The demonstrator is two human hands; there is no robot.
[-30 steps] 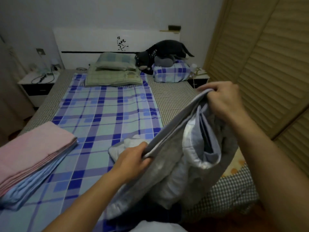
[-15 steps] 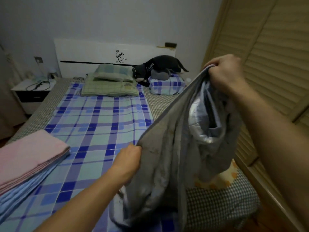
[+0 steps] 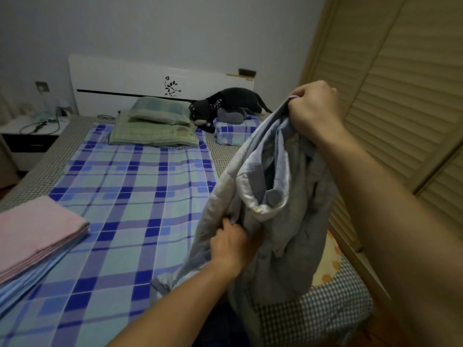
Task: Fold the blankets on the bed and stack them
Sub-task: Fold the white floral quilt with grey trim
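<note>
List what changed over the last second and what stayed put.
The right hand lifted its corner of the grey blanket up high, so the cloth now hangs. The left hand kept its grip lower down. The folded pink and blue stack and the pillows did not move.

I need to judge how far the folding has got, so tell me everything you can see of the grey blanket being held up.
The grey blanket looks like soft, thin quilted cloth with a paler, slightly shiny lining showing in its folds. It hangs bunched and unfolded over the bed's right side. The right hand grips its top edge high up; the left hand grips an edge lower down. Its bottom end trails toward the plaid sheet.
</note>
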